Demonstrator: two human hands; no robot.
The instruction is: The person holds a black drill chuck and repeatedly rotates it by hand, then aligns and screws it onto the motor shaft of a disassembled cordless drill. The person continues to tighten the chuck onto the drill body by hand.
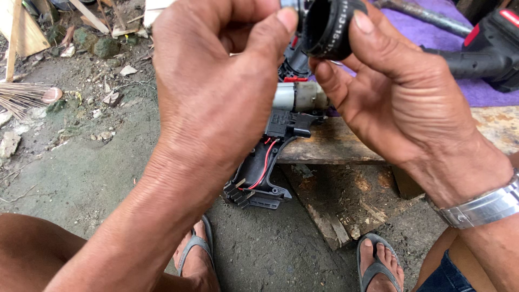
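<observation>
bare, packed dirt makes up the ground point(92, 178) here, grey and littered with stones, chips of wood and a straw broom point(21, 100) at the far left. a rough wooden plank point(335, 143) serves as the bench, its near edge splintered and stained, with a purple cloth point(486, 92) spread over its far right part. on that cloth lies a whole black and red cordless drill point(489, 54), well apart from the work.

held up near the top of the view is a black ring collar point(327, 27), a short round sleeve with fine markings round its rim. the right hand point(400, 92) pinches it between thumb and forefinger, fingers closed on its outer wall. the left hand point(216, 92) is curled, thumb and forefinger tip meeting at the collar's left edge, where a grey metal part just shows; whether it grips that part i cannot tell.

the collar looks like hard plastic: light, stiff, not fragile, but smooth enough to slip from dusty fingers, so the ribbed outer wall seems the best hold, pinched on opposite sides.

below the hands an opened drill body point(270, 162) hangs over the plank's edge, its silver motor point(300, 97) and red wires exposed. it probably handles awkwardly, the loose innards easy to snag. feet in grey sandals point(378, 265) rest on the dirt nearby.
</observation>
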